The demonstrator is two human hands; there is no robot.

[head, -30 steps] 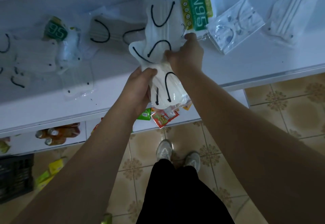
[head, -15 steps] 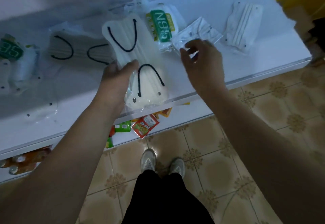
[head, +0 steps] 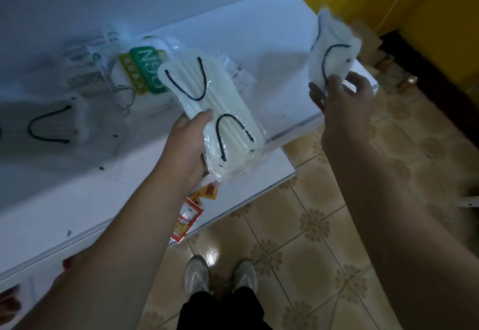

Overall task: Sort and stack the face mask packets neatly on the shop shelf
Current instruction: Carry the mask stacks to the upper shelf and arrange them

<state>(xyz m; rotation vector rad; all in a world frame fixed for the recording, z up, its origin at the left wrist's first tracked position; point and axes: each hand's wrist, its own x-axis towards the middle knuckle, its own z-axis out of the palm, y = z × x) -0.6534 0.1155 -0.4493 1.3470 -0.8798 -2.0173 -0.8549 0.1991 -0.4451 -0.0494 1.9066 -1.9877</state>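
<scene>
Since the earlier frame the right hand (head: 342, 96) has lifted a blurred mask packet (head: 333, 52) off the shelf (head: 272, 52) at its far right end, grip pinching the near edge. The left hand (head: 189, 143) clasps the stack of packets (head: 217, 119) leftward, long axis running far-left to near-right.

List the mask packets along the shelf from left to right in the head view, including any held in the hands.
Packet of white masks with black ear loops lying at the far left → green N95 packet → stack of black-looped mask packets gripped by the left hand → packet pinched in the right hand at the shelf's right end.
</scene>
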